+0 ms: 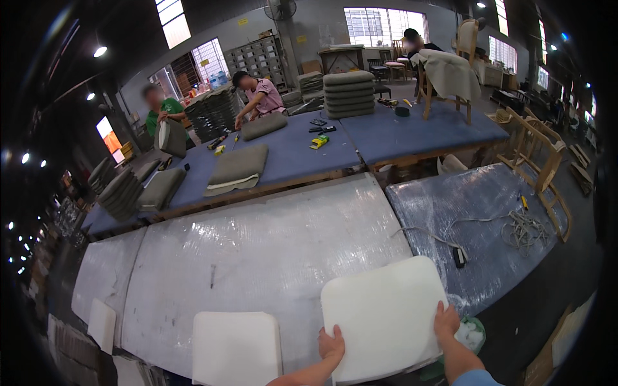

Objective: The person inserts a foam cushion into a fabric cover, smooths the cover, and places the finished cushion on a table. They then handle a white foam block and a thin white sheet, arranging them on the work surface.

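Note:
A white foam seat pad (386, 309) with rounded corners is between my hands, above the near edge of the plastic-covered table (257, 257). My left hand (331, 344) grips its left edge, thumb on top and fingers curled under the side. At the opposite edge, my right hand (446, 320) holds it the same way, fingers partly hidden. To the left of my left hand, a second white foam pad (236, 347) lies flat on the table. A smaller white piece (102, 325) stands at the table's left front.
Beyond is a blue table (302, 148) with grey-green cushions (238, 167), a cushion stack (348, 94) and small tools. Three people work behind it. On the right, a plastic-wrapped surface (476, 193) bears tangled cord (524, 228); a wooden chair frame (547, 161) stands beside it. A green bag (473, 331) is by my right hand.

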The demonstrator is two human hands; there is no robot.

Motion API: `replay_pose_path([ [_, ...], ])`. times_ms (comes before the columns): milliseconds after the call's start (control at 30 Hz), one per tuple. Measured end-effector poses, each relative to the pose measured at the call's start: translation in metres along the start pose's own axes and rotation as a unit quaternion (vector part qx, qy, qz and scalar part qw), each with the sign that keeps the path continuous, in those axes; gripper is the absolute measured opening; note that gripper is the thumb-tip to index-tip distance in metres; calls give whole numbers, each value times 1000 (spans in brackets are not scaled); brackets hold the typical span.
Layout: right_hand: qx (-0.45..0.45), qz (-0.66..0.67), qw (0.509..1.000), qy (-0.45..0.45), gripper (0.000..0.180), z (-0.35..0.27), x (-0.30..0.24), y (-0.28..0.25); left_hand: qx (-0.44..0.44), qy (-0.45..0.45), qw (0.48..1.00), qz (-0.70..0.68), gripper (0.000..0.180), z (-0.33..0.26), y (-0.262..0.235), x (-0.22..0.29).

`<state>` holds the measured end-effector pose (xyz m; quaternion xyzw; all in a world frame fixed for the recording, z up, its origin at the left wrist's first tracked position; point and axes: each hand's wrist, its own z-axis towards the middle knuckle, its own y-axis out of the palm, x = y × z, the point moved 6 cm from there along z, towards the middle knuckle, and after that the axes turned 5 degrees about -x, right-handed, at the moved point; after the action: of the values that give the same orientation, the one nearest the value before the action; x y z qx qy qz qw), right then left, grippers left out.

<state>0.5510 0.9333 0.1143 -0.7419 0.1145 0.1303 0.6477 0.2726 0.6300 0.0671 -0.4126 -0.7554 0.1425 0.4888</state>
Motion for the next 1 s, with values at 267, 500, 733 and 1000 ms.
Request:
replay_pose_path([
  [267, -3, 24, 1000, 1, 51, 10, 6, 13, 32, 12, 999, 18, 72, 1, 6, 0],
  [500, 11, 65, 998, -13, 49, 12, 6, 18, 55, 18, 998, 35, 75, 2, 5, -1],
  [733, 4, 34, 999, 7, 56, 15, 10, 23, 27, 23, 999, 11, 74, 0, 0, 4],
  [1000, -1, 43, 999, -13, 59, 5, 0, 14, 21, 17, 1000, -1, 75, -3, -7, 3],
])
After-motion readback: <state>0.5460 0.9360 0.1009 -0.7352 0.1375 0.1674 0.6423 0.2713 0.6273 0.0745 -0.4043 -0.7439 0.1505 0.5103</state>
